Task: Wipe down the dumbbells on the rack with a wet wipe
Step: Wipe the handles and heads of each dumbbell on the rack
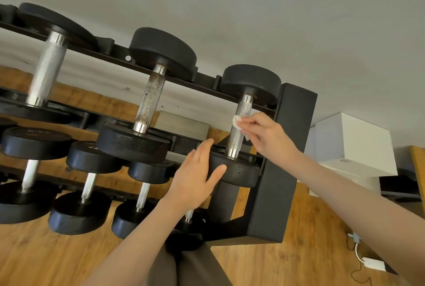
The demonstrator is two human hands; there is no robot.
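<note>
While left hand [195, 177] steadies round black head, right hand [264, 131] presses white wipe [238, 120] on knurled handle [239, 134].

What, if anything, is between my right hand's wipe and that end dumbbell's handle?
Nothing visible: the right hand pinches the wet wipe directly against the dumbbell handle, while the left hand rests on its near weight head.

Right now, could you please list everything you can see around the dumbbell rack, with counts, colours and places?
Dumbbells on the upper tier: three, black heads, knurled metal handles.
Dumbbells on the lower tier: at least four, black, partly hidden.
Rack: one, black, on the wooden floor.
Wet wipe: one, white, against the rightmost upper handle.
White boxes: stacked, right of the rack.
White charger with cable: on the floor, lower right.
Left hand: flat on that dumbbell's near head.
Right hand: fingers pinching the wipe.
</note>
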